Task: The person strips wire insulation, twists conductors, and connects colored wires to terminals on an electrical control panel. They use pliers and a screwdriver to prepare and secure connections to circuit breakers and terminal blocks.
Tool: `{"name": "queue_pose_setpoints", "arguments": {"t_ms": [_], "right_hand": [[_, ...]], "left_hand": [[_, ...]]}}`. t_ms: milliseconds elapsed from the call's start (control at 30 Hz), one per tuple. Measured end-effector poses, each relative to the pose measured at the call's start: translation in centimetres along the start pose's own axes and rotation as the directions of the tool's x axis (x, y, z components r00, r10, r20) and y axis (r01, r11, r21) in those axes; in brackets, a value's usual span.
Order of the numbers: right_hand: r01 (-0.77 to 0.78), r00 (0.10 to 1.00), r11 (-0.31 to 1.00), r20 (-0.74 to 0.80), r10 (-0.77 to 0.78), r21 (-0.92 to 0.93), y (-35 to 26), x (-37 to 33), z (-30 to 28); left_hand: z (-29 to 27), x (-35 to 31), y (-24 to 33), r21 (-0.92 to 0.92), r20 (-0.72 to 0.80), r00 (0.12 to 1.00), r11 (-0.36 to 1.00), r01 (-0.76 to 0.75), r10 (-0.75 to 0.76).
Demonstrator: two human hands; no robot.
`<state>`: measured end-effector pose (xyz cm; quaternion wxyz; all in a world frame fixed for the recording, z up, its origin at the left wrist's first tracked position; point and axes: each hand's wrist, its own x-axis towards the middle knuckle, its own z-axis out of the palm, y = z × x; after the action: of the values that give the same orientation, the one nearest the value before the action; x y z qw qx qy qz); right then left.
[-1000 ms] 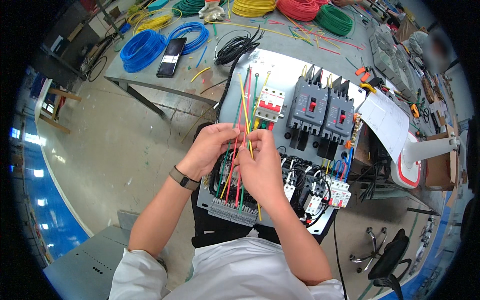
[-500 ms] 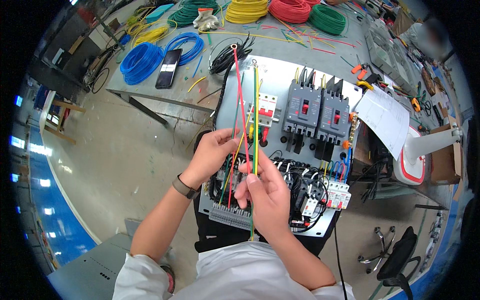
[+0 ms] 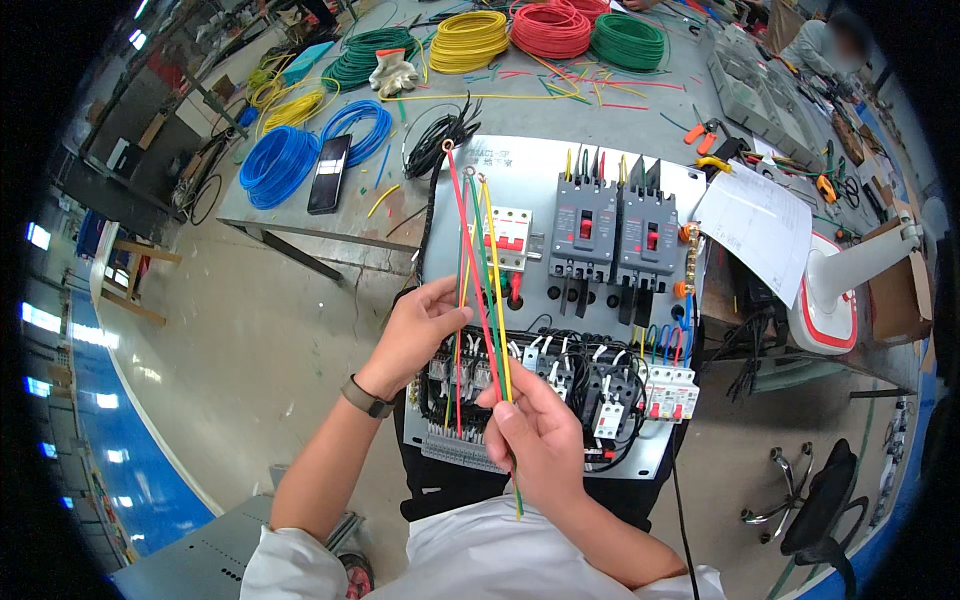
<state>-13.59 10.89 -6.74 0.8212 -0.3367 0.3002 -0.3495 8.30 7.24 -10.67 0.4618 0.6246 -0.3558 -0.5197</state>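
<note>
Pinching slim, straight, ring-tipped wires (image 3: pixel 487 285), the right grip (image 3: pixel 538 440) is narrow; the left grip (image 3: pixel 412 338) holds thin strands (image 3: pixel 459 395).

Electrical workshop, metal bench (image 3: pixel 560 115), wire coils (image 3: pixel 465 52), pliers (image 3: pixel 706 143), breaker panel (image 3: pixel 530 168)

The panel (image 3: pixel 530 165) lies before the person, with the worktop (image 3: pixel 540 108) behind it. On it, a switch (image 3: pixel 510 240) sits left of two breakers (image 3: pixel 584 225). Wires (image 3: pixel 494 340) lie in the left hand (image 3: pixel 420 328) and the right hand (image 3: pixel 540 435), above the panel. A phone (image 3: pixel 329 175) rests left of the panel; a paper (image 3: pixel 762 222) lies right.
</note>
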Motion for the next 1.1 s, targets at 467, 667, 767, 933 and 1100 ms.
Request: {"name": "queue_pose_setpoints", "arguments": {"t_ms": [467,667,767,933,1100], "right_hand": [[-0.001,0.994,1.000,0.108,0.002,-0.014,-0.6,-1.3,-1.9],[-0.029,0.994,0.994,0.105,0.039,-0.103,-1.2,-2.2,-3.3],[-0.069,0.987,0.986,0.133,0.089,-0.149,-1.4,-2.7,-3.6],[-0.093,0.987,0.942,0.096,0.130,-0.323,-1.8,-3.9,-4.0],[-0.081,0.994,0.927,0.045,0.104,-0.366,-1.6,-4.5,-4.9]], "left_hand": [[-0.6,-0.2,-0.4,0.053,-0.133,0.989,0.997,-0.057,0.064],[-1.3,-1.9,6.7,-0.381,-0.128,0.980,0.904,-0.191,0.153],[-0.1,-2.3,11.2,-0.600,-0.071,0.985,0.783,-0.167,0.156],[0.4,-2.0,11.1,-0.793,0.216,0.945,0.609,0.023,0.246],[2.7,-4.1,10.7,-0.815,0.172,0.967,0.578,0.034,0.186]]}}
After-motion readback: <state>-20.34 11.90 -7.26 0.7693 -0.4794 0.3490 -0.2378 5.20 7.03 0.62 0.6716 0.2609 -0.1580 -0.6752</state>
